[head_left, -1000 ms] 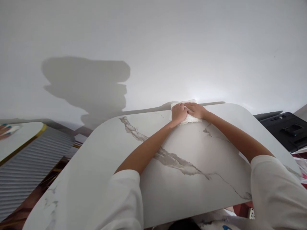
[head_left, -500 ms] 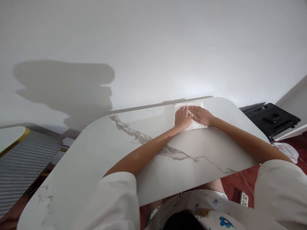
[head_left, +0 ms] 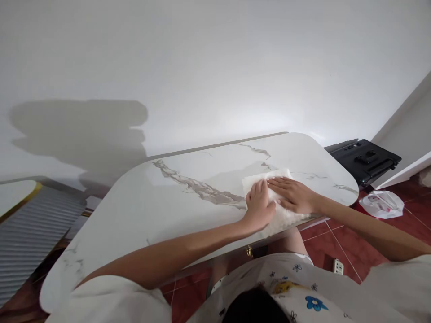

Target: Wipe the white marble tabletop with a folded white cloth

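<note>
A thin white wiping cloth [head_left: 286,220] with a wavy edge lies spread on the white marble-patterned table [head_left: 141,206], close to its front edge. My left hand [head_left: 258,208] presses down on the left part of it, fingers lying forward and thumb pointing right. Beside it, my right hand [head_left: 296,195] rests flat on the cloth with its fingers stretched to the left. The fingertips of the two hands nearly meet. Parts of the cloth are hidden under both palms.
Behind the table stands a white wall [head_left: 215,72]. A black case [head_left: 365,161] is off the right end, with a clear plastic bag [head_left: 382,204] on the red tiled floor. A power strip [head_left: 338,267] lies below. A ribbed grey cabinet [head_left: 33,237] stands left.
Both hands have drawn the cloth from the table's back edge toward me, to near the front edge. My view has shifted slightly right.
</note>
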### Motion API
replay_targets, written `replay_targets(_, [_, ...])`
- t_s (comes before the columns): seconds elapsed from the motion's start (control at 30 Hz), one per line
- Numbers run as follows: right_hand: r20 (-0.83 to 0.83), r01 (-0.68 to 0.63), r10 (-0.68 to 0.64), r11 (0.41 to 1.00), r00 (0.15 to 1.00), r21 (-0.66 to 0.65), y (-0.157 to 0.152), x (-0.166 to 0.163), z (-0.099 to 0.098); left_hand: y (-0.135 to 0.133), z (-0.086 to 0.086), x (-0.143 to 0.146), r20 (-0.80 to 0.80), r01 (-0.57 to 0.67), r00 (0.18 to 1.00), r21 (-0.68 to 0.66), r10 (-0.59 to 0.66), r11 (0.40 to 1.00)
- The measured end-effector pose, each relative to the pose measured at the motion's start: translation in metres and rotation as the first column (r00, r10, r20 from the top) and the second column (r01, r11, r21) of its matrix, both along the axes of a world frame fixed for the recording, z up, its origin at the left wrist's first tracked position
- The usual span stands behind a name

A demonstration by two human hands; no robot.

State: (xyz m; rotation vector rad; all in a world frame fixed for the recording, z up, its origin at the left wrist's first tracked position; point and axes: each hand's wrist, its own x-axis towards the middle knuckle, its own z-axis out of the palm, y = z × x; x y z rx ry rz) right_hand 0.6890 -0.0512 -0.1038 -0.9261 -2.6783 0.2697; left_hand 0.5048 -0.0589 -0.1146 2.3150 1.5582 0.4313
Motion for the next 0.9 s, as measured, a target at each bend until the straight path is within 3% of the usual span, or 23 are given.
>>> replay_targets(0.13, [0.022, 0.006, -0.006, 1.000, 1.000, -0.031, -0.024, 0.020, 0.006, -0.022, 0.007, 0.007, -0.076, 0.231, 0.971, 0.074, -0.226, 0.970])
replay_targets(0.23, [0.054, 0.039, -0.039, 0.999, 0.998, 0.012, -0.032, 0.039, 0.004, -0.025, 0.009, 0.025, -0.094, 0.284, 0.957, 0.092, -0.276, 0.954])
replay_targets(0.33, [0.065, 0.219, -0.225, 0.972, 0.972, 0.085, -0.036, 0.054, -0.006, -0.015, 0.007, 0.048, -0.097, 0.291, 0.955, 0.098, -0.282, 0.952])
replay_targets(0.43, [0.042, 0.434, -0.442, 0.892, 0.896, 0.126, -0.031, 0.061, -0.016, 0.004, 0.006, 0.066, -0.096, 0.311, 0.948, 0.099, -0.302, 0.945])
replay_targets(0.57, [0.049, 0.526, -0.532, 0.844, 0.845, 0.103, -0.003, 0.058, -0.023, 0.038, 0.006, 0.080, -0.138, 0.308, 0.946, 0.110, -0.293, 0.945])
replay_targets(0.7, [0.051, 0.560, -0.569, 0.819, 0.820, 0.128, 0.045, 0.045, -0.023, 0.078, 0.005, 0.083, -0.181, 0.230, 0.963, 0.165, -0.199, 0.959])
replay_targets(0.9, [0.036, 0.501, -0.508, 0.857, 0.861, 0.117, 0.119, 0.022, -0.021, 0.137, -0.001, 0.067, -0.175, 0.075, 0.984, 0.242, -0.032, 0.967])
